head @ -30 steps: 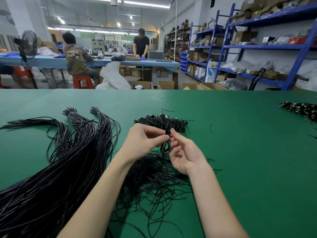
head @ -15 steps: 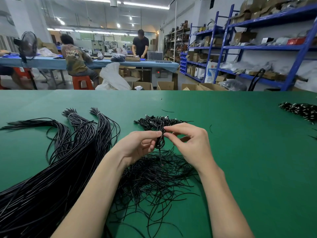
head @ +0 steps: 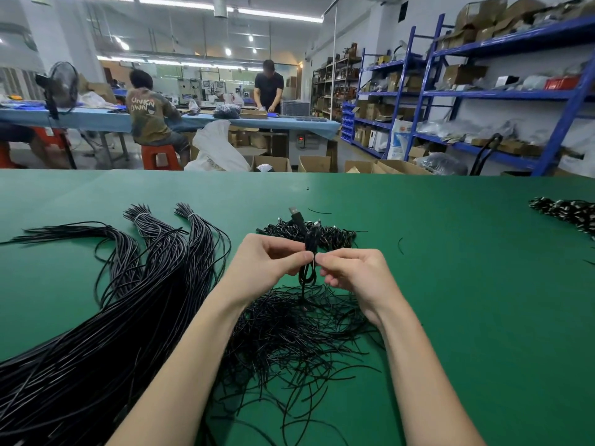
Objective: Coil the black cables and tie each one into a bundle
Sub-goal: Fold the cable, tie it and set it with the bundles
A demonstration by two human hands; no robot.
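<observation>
I hold a small coiled black cable point(head: 308, 252) upright above the green table point(head: 450, 284). My left hand point(head: 267, 262) pinches its middle from the left. My right hand point(head: 354, 272) pinches it from the right, fingertips almost meeting the left thumb. A USB plug point(head: 297, 216) sticks up from the coil's top, and its loop hangs below my fingers. Under my wrists lies a heap of thin black tie wires point(head: 289, 336). Behind my hands sits a pile of tied bundles point(head: 335, 235).
Thick sheaves of long black cables point(head: 106, 317), banded at their far ends, spread over the table's left side. More bundled cables point(head: 570, 212) lie at the right edge. Beyond the table are cardboard boxes, blue shelving point(head: 483, 91) and two people at a blue bench.
The coil has risen and its plug now points up. My right hand dropped from the coil's top to its middle, level with my left hand, and both pinch it there.
</observation>
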